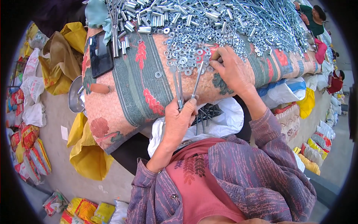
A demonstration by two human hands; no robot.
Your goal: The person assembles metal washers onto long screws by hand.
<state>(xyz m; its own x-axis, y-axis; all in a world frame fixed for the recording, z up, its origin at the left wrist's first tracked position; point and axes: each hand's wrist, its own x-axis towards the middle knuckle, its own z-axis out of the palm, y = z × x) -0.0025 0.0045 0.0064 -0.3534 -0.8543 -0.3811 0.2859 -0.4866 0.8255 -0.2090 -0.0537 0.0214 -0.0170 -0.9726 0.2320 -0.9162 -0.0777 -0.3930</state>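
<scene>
My left hand (179,117) grips a few long metal bolts (178,85) by their heads, the shafts pointing up and away toward the pile. My right hand (232,68) rests on a heap of shiny washers and nuts (188,50), fingertips pinching at a washer beside the tip of one bolt. The work surface is a table covered in a floral orange and green cloth (123,100). Short metal sleeves (149,16) and many long bolts (261,18) are piled at its far side.
A black phone (100,54) lies on the cloth at left, near a metal bowl (74,95). A white bag with dark screws (216,117) sits on my lap. Yellow and printed sacks (33,112) crowd the floor. Another person (313,16) sits at far right.
</scene>
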